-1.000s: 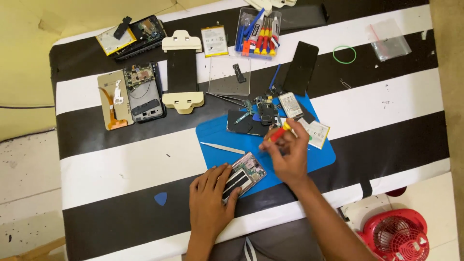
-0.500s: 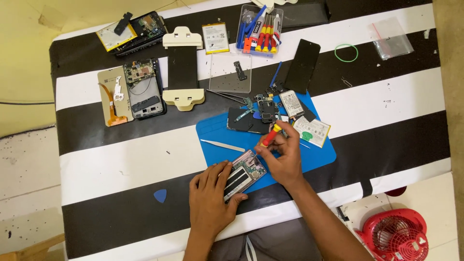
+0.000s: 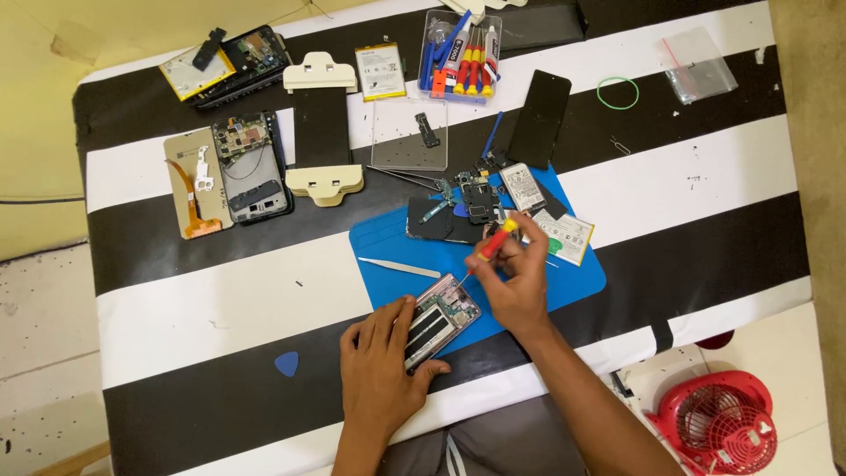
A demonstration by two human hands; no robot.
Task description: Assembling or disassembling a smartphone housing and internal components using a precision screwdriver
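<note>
My right hand (image 3: 515, 282) pinches a small screwdriver (image 3: 483, 256) with a red and yellow handle, fingers pressed together round the grip; its thin shaft slants down and to my left, and the tip meets the upper end of the opened phone (image 3: 438, 320). My left hand (image 3: 381, 368) lies flat beside that phone, fingers spread along its left edge and thumb hooked under its lower corner, pinning it in place. The phone sits tilted, back cover off, half on the lower edge of the blue work mat (image 3: 388, 238) and half on a black stripe of the striped table (image 3: 220, 308), just below and left of the screwdriver hand.

On the mat, just above my right hand, lie loose phone parts; I count one dark circuit board (image 3: 480, 201) and one pale tweezer (image 3: 398, 267) to my left. Farther up stands one clear tray of tools (image 3: 460, 55), in which I count three red-handled drivers. Left of it lies one cream-coloured clamp (image 3: 321, 128) and two more opened phones (image 3: 251, 163) (image 3: 238, 60). One blue pick (image 3: 286, 363) lies well left of my left hand. One red fan (image 3: 716, 427) stands off the table on my right, and one green ring (image 3: 617, 92) lies far up.
</note>
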